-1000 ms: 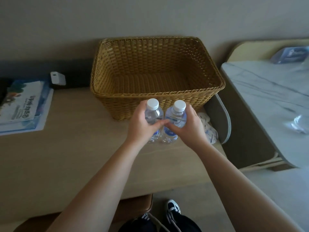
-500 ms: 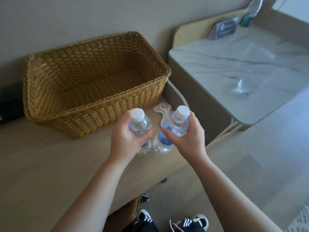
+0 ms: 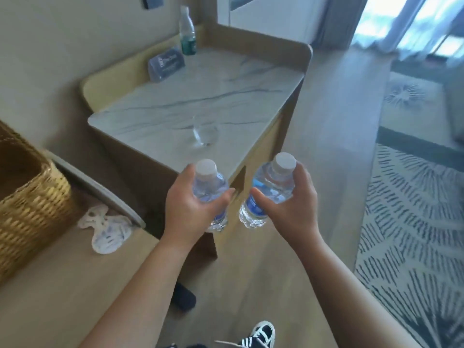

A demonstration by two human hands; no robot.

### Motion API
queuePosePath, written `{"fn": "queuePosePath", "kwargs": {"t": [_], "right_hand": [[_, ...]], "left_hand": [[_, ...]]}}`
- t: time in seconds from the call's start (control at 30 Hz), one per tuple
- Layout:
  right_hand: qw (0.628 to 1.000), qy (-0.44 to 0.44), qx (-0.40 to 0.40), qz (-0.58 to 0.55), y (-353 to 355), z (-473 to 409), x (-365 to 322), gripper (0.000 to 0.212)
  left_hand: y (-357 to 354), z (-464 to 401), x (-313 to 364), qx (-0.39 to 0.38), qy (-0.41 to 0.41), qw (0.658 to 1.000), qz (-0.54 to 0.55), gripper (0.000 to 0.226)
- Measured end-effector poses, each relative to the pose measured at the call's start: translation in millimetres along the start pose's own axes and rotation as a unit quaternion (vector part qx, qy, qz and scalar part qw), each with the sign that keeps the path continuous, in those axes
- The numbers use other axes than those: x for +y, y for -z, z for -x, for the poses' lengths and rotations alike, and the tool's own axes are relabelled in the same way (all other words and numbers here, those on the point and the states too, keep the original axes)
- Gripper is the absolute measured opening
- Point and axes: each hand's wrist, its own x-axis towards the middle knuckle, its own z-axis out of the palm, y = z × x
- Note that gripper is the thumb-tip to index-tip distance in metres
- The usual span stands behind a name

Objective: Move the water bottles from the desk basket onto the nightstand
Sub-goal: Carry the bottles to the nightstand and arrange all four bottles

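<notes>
item: two water bottles, now off the desk
i see left hand (image 3: 187,205) gripping left bottle (image 3: 209,194); right hand (image 3: 288,209) gripping right bottle (image 3: 270,190); nightstand (image 3: 190,101) just beyond my fingertips

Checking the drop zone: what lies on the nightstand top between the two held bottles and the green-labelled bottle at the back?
In the head view, a clear drinking glass stands nearest the held bottles, and a small sign card sits beside the green-labelled bottle; bare marble nightstand top otherwise.

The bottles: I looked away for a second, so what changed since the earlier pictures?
Both bottles left the desk and now hang near the nightstand. The left hand holds the left bottle, the right hand the right bottle, as before. None set down.
</notes>
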Motion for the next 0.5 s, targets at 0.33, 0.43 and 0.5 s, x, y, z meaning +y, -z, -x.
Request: {"fn": "queuePosePath", "kwargs": {"t": [0.33, 0.43, 0.5], "right_hand": [[0.972, -0.119, 0.18, 0.089, 172, -27, 92, 0.066], [0.957, -0.152, 0.221, 0.113, 208, -29, 112, 0.065], [0.946, -0.172, 0.245, 0.127, 227, -34, 125, 0.063]], "left_hand": [[-208, -39, 67, -0.187, -0.068, 0.979, 0.048, 0.051], [-258, -45, 78, -0.231, -0.086, 0.967, 0.062, 0.053], [-288, -50, 83, -0.251, -0.099, 0.961, 0.066, 0.051]]}}
